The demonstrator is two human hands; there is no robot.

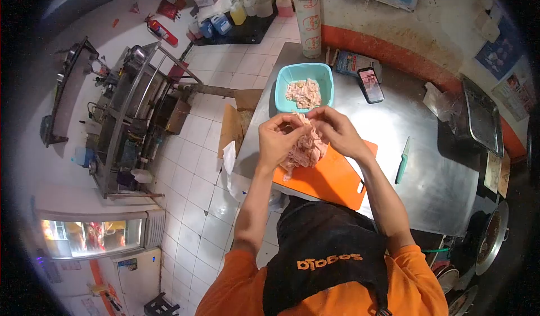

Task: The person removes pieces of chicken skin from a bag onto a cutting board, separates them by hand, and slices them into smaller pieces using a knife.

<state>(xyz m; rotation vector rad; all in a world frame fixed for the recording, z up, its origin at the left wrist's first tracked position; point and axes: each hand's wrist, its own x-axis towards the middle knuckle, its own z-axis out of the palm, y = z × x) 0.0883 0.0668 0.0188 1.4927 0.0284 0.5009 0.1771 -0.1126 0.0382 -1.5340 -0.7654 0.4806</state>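
Observation:
A heap of pale pink raw meat (308,150), which looks like chicken, lies on the orange cutting board (332,178) at the table's near edge. Over its far end, my left hand (283,137) has its fingers closed in a pinch on a bit of the meat. My right hand (339,133) faces it from the other side, thumb and fingers pinching the same meat. Just beyond both hands stands a turquoise tub (280,92) with more pale meat pieces (304,93) inside. The fingertips partly hide what they grip.
On the steel table (433,175), a green-handled knife (403,161) lies right of the board. A phone (370,85) and a large roll of wrap (309,26) are at the back. A metal tray (482,116) stands at the right. Cardboard (229,130) is beside the table's left edge.

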